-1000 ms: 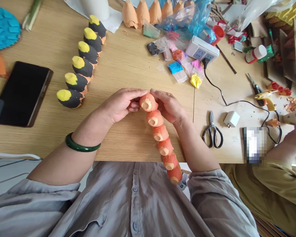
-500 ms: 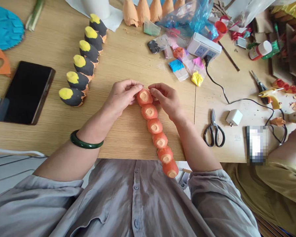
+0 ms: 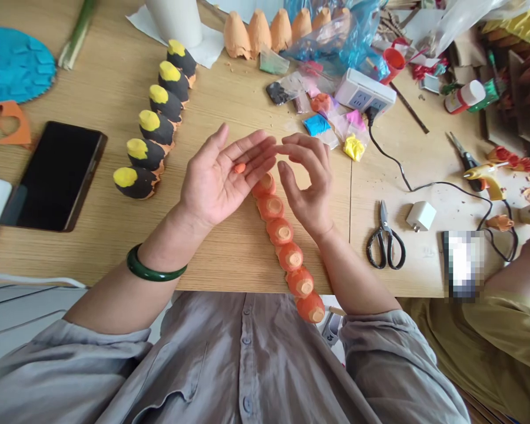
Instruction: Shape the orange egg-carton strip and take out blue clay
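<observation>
My left hand (image 3: 225,176) is turned palm up with its fingers stretched out. A small bit of orange clay (image 3: 239,168) lies loose at the base of those fingers. Curved and with thumb and fingers apart, my right hand (image 3: 310,179) is empty; its fingertips come close to the left fingertips. Below both hands, a strip of orange-red egg-carton cones (image 3: 279,231) with pale round tips runs toward me. Its near end juts past the table edge, and the left fingers partly cover its far end.
Left stands a row of black cones with yellow tips (image 3: 161,126), beside a phone (image 3: 53,176). Packets of coloured clay (image 3: 317,123), a power strip (image 3: 364,91), scissors (image 3: 384,235) and a glue gun (image 3: 486,176) lie right. A co-worker's sleeve (image 3: 503,330) shows lower right.
Both hands have let go of the strip's far end. My left hand has turned palm up, showing the clay bit, and my right hand has opened. The strip stays on the table.
</observation>
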Motion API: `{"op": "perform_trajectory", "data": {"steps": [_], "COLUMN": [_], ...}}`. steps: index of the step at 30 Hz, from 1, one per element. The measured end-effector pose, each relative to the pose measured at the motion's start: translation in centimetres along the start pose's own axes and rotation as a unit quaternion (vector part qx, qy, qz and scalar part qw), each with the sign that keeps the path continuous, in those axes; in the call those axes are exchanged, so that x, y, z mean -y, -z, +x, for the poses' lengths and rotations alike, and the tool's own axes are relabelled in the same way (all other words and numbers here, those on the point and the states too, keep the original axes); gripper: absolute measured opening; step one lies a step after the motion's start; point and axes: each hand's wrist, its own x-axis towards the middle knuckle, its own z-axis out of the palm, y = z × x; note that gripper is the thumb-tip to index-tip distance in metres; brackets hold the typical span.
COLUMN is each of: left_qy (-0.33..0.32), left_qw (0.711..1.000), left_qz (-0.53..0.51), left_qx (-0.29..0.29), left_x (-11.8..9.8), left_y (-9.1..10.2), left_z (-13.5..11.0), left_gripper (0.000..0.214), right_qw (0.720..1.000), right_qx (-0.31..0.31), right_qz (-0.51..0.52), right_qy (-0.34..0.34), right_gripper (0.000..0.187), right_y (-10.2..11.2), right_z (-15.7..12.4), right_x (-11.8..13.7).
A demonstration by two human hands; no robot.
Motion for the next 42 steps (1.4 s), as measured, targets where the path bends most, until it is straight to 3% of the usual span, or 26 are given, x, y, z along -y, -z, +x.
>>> {"op": "perform_trajectory", "data": {"steps": [4,7,9,12,15,17,22,31,37,42], "left_qy": [0.003,0.010,0.019,0.000,-0.108,-0.139,-0.114,-0.105,-0.173,-0.213], "left_qw": [0.999,0.997,0.997,0.994,0.993,0.988,0.989,0.992,0.981,0.970], "left_qz": [0.032,0.056,0.043,-0.009,0.020,0.060,0.095,0.067,0.082,0.113], "left_qx": [0.039,0.048,0.066,0.105,0.052,0.030,0.006,0.016,-0.013,-0.012], "left_x": [-0.1,-0.4,-0.2,0.7,1.9,2.3,2.2,2.5,2.6,2.8], "left_y": [-0.4,-0.7,-0.7,0.0,0.8,1.0,0.6,0.4,0.5,0.5], "left_z": [-0.6,-0.9,-1.0,-0.9,-0.9,-0.9,-1.1,-0.9,-0.7,-0.7], "left_gripper": [0.047,0.055,0.060,0.058,0.038,0.028,0.031,0.039,0.043,0.040], "right_qw": [0.995,0.992,0.992,0.995,0.996,0.998,0.998,0.998,0.996,0.996], "right_qx": [0.067,0.111,0.108,0.048,-0.004,-0.003,0.017,0.000,0.013,-0.008], "right_qz": [-0.063,-0.058,-0.064,-0.063,-0.021,0.008,0.066,0.058,0.082,0.085], "right_qy": [0.040,0.023,0.018,0.065,0.081,0.065,0.005,0.012,0.021,-0.026], "right_gripper": [0.020,0.017,0.013,0.016,0.014,0.012,0.011,0.010,0.017,0.018], "right_y": [0.0,0.0,0.0,0.1,0.1,0.0,-0.2,0.2,0.3,0.1], "right_z": [0.2,0.4,0.4,0.2,0.0,-0.2,-0.2,-0.1,-0.1,-0.3], "right_x": [0.5,0.8,1.0,1.0,0.5,0.2,0.2,0.7,0.7,0.8]}}
